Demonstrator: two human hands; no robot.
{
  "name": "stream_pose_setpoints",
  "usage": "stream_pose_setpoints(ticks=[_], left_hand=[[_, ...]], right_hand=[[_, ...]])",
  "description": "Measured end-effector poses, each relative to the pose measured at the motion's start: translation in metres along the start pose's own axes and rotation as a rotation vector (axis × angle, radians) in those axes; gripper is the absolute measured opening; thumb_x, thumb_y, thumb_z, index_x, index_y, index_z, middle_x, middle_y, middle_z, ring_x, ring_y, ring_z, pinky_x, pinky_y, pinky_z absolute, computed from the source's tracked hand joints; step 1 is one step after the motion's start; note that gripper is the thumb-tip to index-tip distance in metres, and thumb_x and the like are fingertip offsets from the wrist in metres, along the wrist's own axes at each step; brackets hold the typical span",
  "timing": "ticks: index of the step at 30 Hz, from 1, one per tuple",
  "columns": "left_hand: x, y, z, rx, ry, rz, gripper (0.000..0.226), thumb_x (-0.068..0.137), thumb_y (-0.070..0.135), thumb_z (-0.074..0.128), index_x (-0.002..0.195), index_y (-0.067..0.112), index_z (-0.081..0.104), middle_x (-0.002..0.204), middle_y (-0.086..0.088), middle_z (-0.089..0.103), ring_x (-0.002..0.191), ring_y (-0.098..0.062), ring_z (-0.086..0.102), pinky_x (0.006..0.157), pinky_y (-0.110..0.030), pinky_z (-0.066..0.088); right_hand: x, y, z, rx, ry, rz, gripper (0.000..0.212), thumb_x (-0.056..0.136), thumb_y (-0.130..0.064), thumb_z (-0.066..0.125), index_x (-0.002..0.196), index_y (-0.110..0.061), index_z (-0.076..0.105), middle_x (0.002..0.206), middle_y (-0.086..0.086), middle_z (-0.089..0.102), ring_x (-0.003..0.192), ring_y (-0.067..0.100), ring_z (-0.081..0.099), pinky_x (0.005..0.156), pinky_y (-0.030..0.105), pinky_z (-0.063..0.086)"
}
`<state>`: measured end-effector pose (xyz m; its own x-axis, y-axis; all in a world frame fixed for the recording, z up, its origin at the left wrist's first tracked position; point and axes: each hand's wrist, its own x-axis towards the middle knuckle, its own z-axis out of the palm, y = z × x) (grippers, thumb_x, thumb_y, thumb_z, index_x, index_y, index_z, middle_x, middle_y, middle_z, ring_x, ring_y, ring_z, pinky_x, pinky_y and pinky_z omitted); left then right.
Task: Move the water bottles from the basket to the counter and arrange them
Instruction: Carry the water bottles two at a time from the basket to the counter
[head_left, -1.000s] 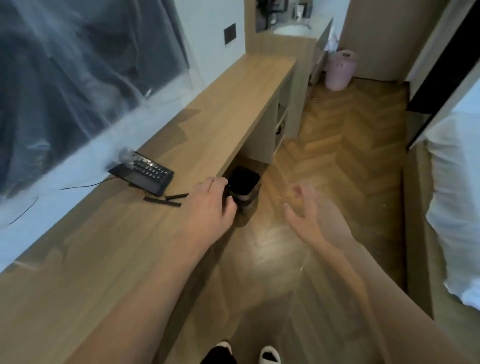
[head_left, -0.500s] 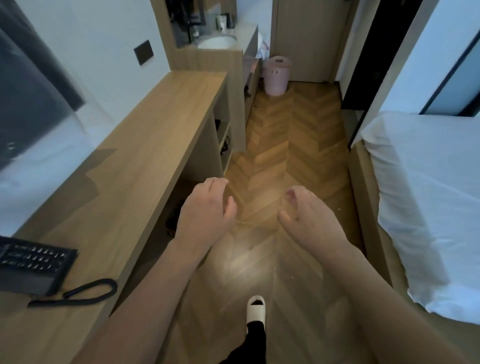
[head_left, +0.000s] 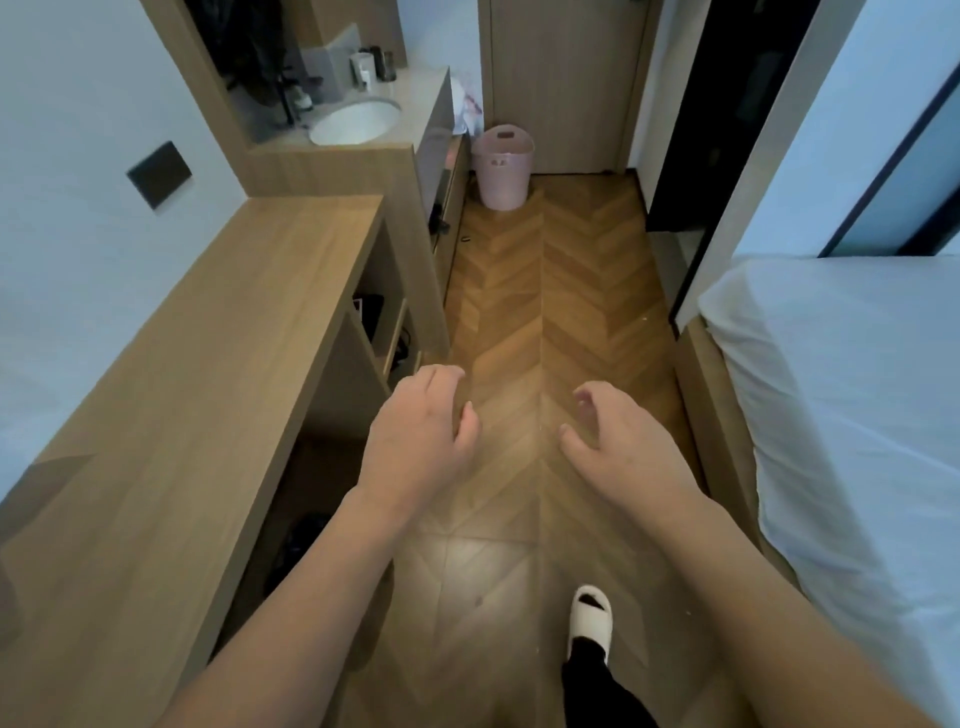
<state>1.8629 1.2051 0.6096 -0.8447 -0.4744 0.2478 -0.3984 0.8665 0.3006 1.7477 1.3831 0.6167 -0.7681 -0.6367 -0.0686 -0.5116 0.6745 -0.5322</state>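
Observation:
A pink plastic basket (head_left: 504, 166) stands on the floor at the far end of the aisle, beside the sink counter (head_left: 415, 111). Its inside is hidden, and no water bottles show. My left hand (head_left: 421, 441) and my right hand (head_left: 618, 441) hang in front of me over the wooden floor, fingers loosely curled, holding nothing. Both are far short of the basket. The long wooden counter (head_left: 208, 374) runs along the wall on my left.
A white sink (head_left: 356, 122) with small toiletries sits on the far counter. Open shelves lie under the wooden counter. A bed with white sheets (head_left: 841, 415) fills the right side. A closed door (head_left: 566, 78) ends the herringbone floor aisle. My slippered foot (head_left: 589, 618) steps forward.
The view has moved forward along the aisle toward the basket; the telephone and black bin have dropped out of sight. Both hands stay empty in front of me.

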Motion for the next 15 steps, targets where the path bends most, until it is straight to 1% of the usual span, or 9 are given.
stream_pose_setpoints(ticks=[4,7,9,12,15], left_hand=[[0.097,0.006,0.039,-0.011,-0.001,0.001,0.04,0.096,0.035,0.051,0.133,0.019,0.054,0.124,0.004,0.061,0.11,-0.009,0.057,0.091,-0.017,0.04],[0.17,0.016,0.057,-0.004,-0.015,-0.011,0.042,0.096,0.036,0.052,0.135,0.02,0.053,0.13,0.005,0.059,0.115,-0.009,0.056,0.095,-0.019,0.042],[0.218,0.022,0.065,0.003,-0.022,-0.003,0.042,0.096,0.036,0.052,0.135,0.02,0.054,0.13,0.005,0.059,0.116,-0.01,0.056,0.095,-0.019,0.041],[0.287,0.026,0.077,0.011,0.01,-0.016,0.042,0.096,0.035,0.051,0.135,0.019,0.054,0.131,0.005,0.058,0.117,-0.01,0.055,0.093,-0.018,0.039],[0.346,0.02,0.091,-0.007,-0.006,-0.032,0.041,0.097,0.034,0.051,0.135,0.018,0.053,0.131,0.004,0.058,0.117,-0.011,0.054,0.093,-0.02,0.042]], right_hand=[[0.096,0.029,-0.016,-0.009,0.012,-0.017,0.047,0.093,-0.036,0.055,0.136,-0.019,0.047,0.134,0.002,0.057,0.116,0.02,0.059,0.096,0.04,0.051],[0.169,0.05,-0.04,-0.003,0.009,-0.031,0.048,0.095,-0.036,0.055,0.139,-0.02,0.046,0.137,0.0,0.056,0.116,0.017,0.059,0.095,0.034,0.052],[0.212,0.059,-0.056,0.003,0.009,-0.036,0.047,0.096,-0.037,0.055,0.14,-0.022,0.046,0.138,-0.002,0.055,0.116,0.014,0.059,0.094,0.029,0.051],[0.277,0.07,-0.076,0.011,-0.005,-0.047,0.049,0.096,-0.037,0.055,0.142,-0.022,0.044,0.14,-0.003,0.054,0.119,0.014,0.058,0.094,0.028,0.048],[0.34,0.077,-0.087,0.036,-0.037,-0.038,0.048,0.096,-0.036,0.056,0.141,-0.023,0.044,0.14,-0.003,0.054,0.118,0.013,0.058,0.09,0.023,0.046]])
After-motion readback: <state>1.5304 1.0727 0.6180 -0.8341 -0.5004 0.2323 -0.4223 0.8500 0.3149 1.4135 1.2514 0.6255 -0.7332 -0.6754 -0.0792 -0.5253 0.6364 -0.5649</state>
